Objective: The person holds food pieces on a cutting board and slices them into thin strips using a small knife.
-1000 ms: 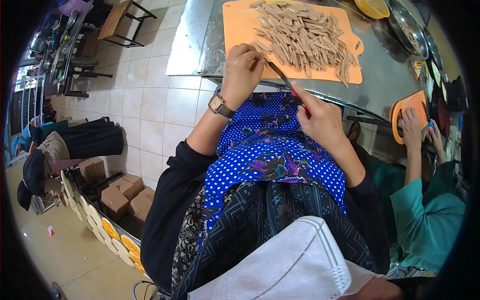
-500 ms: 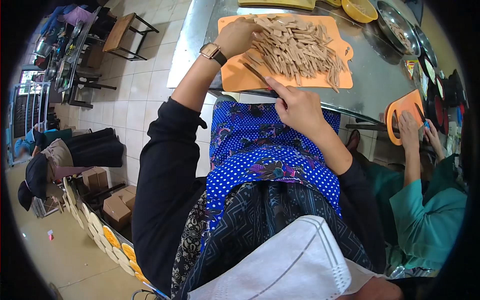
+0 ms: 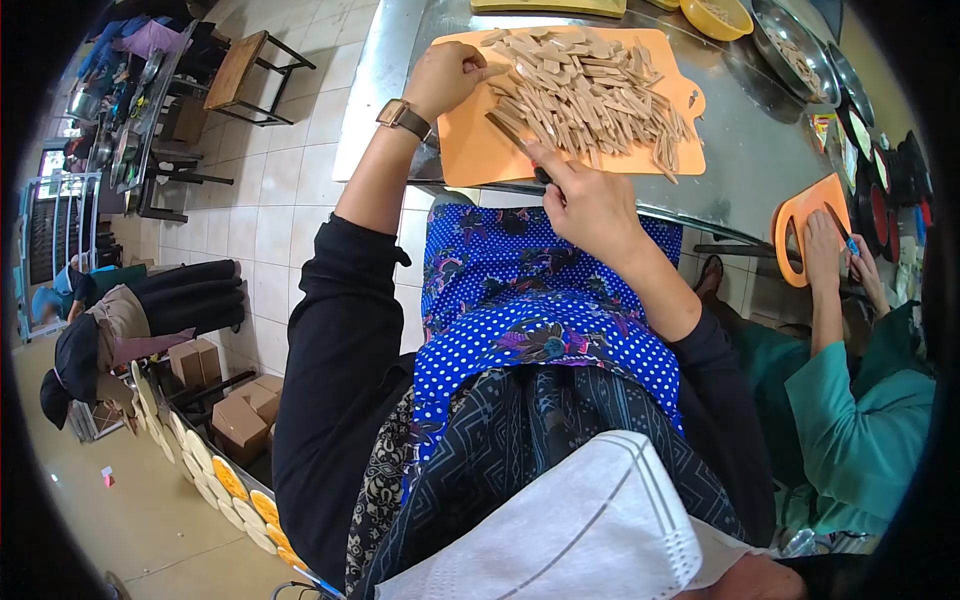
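Observation:
A heap of light brown cut strips point(image 3: 590, 95) covers much of an orange cutting board point(image 3: 465, 150) on the metal table. My left hand point(image 3: 448, 80), wearing a watch on its wrist, is over the board's left part, beside the heap. Its fingers are curled in towards the thumb; what they may pinch is too small to make out. In my right hand point(image 3: 598, 208) is a knife point(image 3: 508, 130), gripped by its dark handle with the index finger stretched along it. The blade points up and left, over the board near the lower left of the strips.
On the metal table point(image 3: 740, 150) stand a yellow bowl point(image 3: 716, 18) and a metal bowl point(image 3: 795, 50) with pieces inside. To the right, a person in green cuts on a small orange board point(image 3: 790, 225). Behind on the left are a wooden stool point(image 3: 238, 70) and another person bending.
My left hand has drawn back left from the strips, its fingers curling in. The knife has shifted slightly, its blade now turned more to view.

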